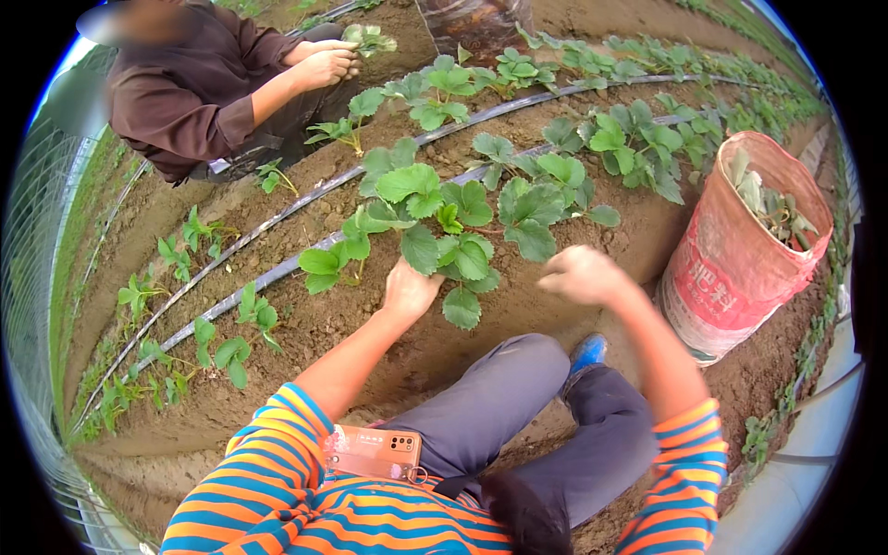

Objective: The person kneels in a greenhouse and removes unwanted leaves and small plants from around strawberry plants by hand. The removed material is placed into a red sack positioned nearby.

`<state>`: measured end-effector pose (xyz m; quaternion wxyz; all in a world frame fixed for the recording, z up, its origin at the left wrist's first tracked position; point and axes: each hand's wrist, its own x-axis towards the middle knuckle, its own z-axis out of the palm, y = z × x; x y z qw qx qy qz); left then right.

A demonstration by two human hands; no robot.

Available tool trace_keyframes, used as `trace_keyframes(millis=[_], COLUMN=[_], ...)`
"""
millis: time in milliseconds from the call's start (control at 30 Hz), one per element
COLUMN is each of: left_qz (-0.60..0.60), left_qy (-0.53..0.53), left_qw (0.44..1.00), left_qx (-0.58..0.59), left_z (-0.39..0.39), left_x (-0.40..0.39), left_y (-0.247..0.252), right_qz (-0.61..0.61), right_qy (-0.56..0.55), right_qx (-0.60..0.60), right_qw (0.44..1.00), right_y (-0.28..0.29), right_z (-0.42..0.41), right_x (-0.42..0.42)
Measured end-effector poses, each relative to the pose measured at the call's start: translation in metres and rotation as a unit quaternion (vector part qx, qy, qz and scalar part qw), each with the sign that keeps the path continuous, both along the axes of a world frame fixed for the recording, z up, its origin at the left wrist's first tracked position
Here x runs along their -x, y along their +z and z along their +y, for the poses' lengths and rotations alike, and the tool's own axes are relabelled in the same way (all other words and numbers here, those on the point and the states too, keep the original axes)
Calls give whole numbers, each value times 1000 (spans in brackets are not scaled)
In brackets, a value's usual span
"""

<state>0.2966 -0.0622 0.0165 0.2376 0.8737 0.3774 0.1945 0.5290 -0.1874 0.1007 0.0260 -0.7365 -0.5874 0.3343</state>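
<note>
A strawberry plant (444,229) with broad toothed green leaves grows from the soil bed in front of me. My left hand (411,290) reaches in at its near side; the fingers are hidden under the leaves, so whether they grip a stem cannot be told. To the right of the plant, my right hand (581,275) is raised clear of the leaves and blurred by motion. Its fingers look curled in, and nothing shows in them.
A red and white woven sack (721,277), holding picked leaves (763,198), stands at right. Drip hoses (298,201) run along the bed between more strawberry plants (635,142). Across the bed a person (187,90) holds leaves (368,39) near a dark plastic bag (475,28).
</note>
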Motion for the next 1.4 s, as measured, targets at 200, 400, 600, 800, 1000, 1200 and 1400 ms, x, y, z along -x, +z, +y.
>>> trace_keyframes(millis=[200,400,600,800,1000,1200,1400], left_qz=[-55,-143,-220,-441,-284,-134,-275], left_qy=[41,88,186,108,91,91,102], left_qw=[997,986,958,842,937,986,924], left_qx=[-31,21,21,292,184,39,247], left_z=[8,32,19,18,19,17,19], left_x=[-31,-41,-68,-56,-48,-43,-32], left_y=[-21,-53,-48,-43,-61,-75,-106], right_qz=[264,344,303,291,-31,470,384], right_qy=[-428,-425,-342,-333,-234,-431,-249], right_qx=[-205,-224,-308,-60,-374,-337,-100], right_qw=[840,807,835,895,897,693,883], right_y=[-116,-100,-104,-78,-133,-68,-69], right_z=[81,95,103,109,163,162,120], right_x=[57,56,48,41,35,-7,28])
